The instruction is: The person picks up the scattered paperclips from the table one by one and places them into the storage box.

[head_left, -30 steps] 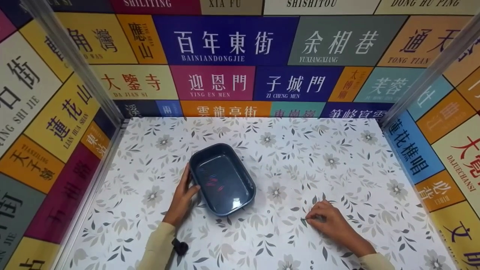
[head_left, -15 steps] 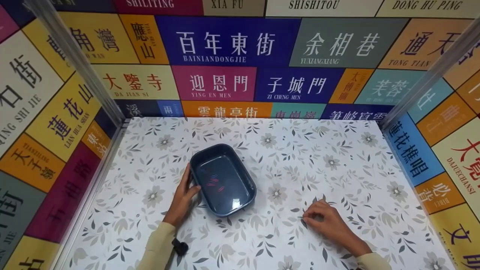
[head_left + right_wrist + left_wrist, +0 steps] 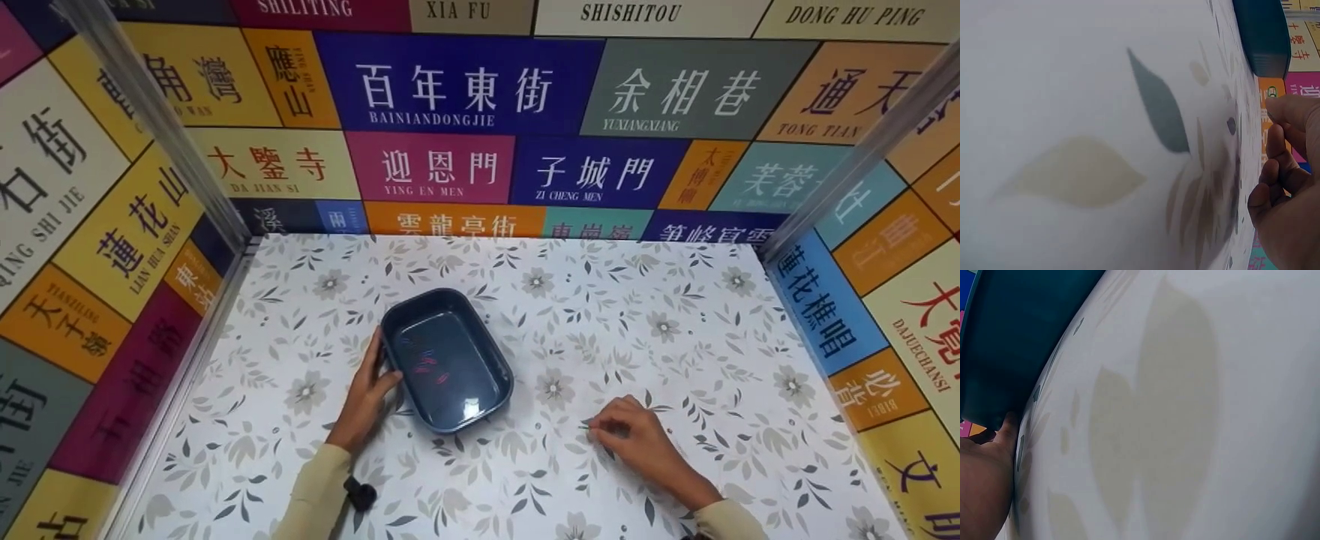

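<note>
A dark blue rectangular dish [image 3: 480,345] stands on the table, its long side slanted. My left hand [image 3: 364,401] rests against the dish's left side, fingers straight along the outer wall and thumb at the rim. In the left wrist view, the thumb [image 3: 1008,430] touches the bottom of the dish's wall. Several small pink and blue paper clips [image 3: 441,379] lie on the dish's floor. To the right of the dish, my right hand [image 3: 637,439] pinches a small green paper clip [image 3: 1272,91] between thumb and forefinger, low over the table. The other fingers are curled.
The table [image 3: 697,480] has a white cover printed with grey leaves and flowers. Panels with coloured street-name signs [image 3: 465,82] enclose it at the back and on both sides. Clear strips [image 3: 180,150] run up the corners.
My right hand has moved left, toward the dish, and slightly away from me with the green paper clip. The left hand and the dish have stayed in place.
</note>
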Demonstrator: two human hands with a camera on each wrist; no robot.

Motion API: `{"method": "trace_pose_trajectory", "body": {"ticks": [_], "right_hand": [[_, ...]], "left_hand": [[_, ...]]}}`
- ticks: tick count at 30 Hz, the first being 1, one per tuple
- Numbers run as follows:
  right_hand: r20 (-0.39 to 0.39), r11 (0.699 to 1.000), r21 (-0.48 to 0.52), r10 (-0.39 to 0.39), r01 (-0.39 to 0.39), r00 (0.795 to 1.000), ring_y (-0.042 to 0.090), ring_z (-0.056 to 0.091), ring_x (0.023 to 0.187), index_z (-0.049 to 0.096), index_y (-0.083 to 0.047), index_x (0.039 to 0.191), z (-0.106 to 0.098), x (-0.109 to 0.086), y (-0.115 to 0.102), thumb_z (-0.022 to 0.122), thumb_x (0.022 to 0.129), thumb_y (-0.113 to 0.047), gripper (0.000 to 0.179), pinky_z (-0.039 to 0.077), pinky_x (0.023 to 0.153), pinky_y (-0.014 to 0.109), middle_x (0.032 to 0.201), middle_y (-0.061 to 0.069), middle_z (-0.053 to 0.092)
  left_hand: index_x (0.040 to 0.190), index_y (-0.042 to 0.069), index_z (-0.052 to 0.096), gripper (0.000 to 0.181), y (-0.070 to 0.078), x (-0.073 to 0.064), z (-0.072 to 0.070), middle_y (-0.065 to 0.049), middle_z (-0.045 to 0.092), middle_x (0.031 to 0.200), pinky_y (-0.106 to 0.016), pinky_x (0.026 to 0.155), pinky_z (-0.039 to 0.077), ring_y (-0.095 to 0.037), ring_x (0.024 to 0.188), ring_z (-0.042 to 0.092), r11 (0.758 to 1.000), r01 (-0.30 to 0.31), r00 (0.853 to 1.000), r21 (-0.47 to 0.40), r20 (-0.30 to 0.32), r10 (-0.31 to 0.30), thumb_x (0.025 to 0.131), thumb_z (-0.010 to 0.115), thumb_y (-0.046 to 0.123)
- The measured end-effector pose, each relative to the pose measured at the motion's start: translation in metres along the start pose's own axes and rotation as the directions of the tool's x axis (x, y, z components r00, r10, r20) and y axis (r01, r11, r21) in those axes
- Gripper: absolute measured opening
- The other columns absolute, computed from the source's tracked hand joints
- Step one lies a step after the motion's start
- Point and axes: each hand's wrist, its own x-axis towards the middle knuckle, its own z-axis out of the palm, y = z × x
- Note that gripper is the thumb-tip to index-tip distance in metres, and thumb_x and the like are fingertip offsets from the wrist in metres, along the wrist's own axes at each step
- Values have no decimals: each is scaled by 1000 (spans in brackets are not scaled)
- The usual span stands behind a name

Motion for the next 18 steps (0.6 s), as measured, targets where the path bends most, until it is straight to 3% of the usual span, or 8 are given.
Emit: {"method": "trace_pose_trajectory", "body": {"ticks": [13,18], "right_hand": [[31,999,-6,-51,51,998,18,61,82,84,-14,88,23,17,-14,90,81,11,26,48,76,20,85,-4,72],[59,999,18,-28,27,998,19,62,81,83,-15,85,31,26,-21,88,82,10,25,50,74,22,83,-6,71]], "left_hand": [[179,13,9,85,0,1,0,-6,10,185,-54,136,14,-33,170,14,1000,12,1000,7,1,-12,111,59,6],[179,14,9,85,2,0,1,-5,10,185,-51,136,16,-32,170,15,1000,24,1000,4,-3,-24,112,59,5]]}}
